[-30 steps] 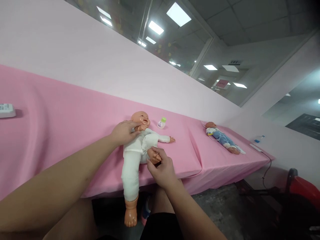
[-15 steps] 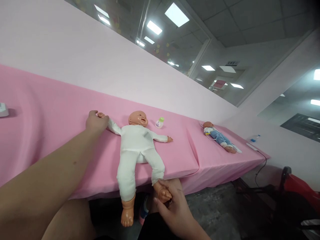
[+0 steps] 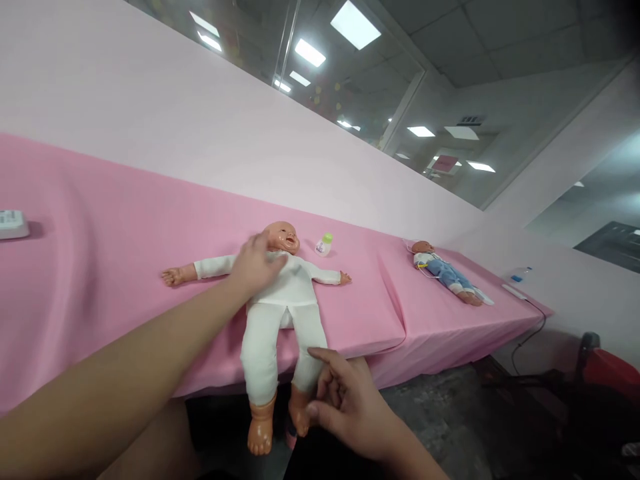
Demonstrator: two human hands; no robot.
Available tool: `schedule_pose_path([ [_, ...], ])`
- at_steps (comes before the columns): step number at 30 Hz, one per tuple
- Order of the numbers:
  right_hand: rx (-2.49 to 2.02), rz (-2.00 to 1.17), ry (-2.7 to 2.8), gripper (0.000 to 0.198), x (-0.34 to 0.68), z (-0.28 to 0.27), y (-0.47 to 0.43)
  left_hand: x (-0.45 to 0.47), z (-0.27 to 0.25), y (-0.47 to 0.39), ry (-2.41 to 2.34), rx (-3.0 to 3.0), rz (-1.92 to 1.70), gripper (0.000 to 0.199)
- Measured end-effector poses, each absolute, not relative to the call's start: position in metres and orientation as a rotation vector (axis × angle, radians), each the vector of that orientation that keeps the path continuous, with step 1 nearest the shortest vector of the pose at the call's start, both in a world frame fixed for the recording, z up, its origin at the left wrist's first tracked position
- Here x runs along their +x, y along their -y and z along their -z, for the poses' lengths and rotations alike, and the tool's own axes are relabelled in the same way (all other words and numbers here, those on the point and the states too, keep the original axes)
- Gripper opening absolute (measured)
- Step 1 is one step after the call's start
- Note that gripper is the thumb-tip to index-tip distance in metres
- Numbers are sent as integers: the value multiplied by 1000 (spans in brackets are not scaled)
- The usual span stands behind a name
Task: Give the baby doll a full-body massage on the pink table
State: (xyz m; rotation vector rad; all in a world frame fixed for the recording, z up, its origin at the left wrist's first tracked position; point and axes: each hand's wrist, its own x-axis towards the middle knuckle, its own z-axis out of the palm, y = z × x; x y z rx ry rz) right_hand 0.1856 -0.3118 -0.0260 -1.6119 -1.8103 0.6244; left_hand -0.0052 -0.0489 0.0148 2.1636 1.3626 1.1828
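Observation:
A baby doll (image 3: 287, 287) in a white long-sleeved top and white trousers lies on its back on the pink-covered table (image 3: 135, 213), its lower legs hanging over the front edge. My left hand (image 3: 257, 263) is over the doll's shoulder and upper chest beside its head, fingers apart; whether it touches is hard to tell. Beside the doll's lower leg and foot is my right hand (image 3: 350, 403), thumb and fingers apart, with nothing held. A small white bottle with a green cap (image 3: 324, 245) stands to the right of the doll's head.
A second doll (image 3: 443, 272) in blue trousers lies farther right on the table. At the far left is a white device (image 3: 13, 225). A power strip (image 3: 513, 292) with a black cable sits at the right end, near a clear bottle (image 3: 521, 274). A wall runs behind.
My left hand has let go of the doll's hand and moved right to its shoulder. My right hand has released the doll's foot, which has dropped inward. The doll's arm now lies outstretched.

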Motion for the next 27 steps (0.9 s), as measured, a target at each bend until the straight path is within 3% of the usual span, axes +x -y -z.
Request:
schedule_pose_path([
  [6, -1605, -609, 1407, 41, 185, 19, 265, 10, 1, 55, -1383, 2274, -824, 103],
  [12, -1501, -781, 972, 57, 190, 15, 205, 7, 8, 43, -1424, 2254, -706, 109],
  [14, -1436, -882, 886, 57, 186, 16, 190, 7, 8, 42, -1431, 2250, -718, 108],
  [20, -1153, -1238, 706, 32, 175, 11, 156, 3, 3, 45, -1382, 2214, -797, 97],
  [27, -908, -1608, 671, 26, 181, 10, 124, -3, -1, 47, -1316, 2114, -920, 75],
])
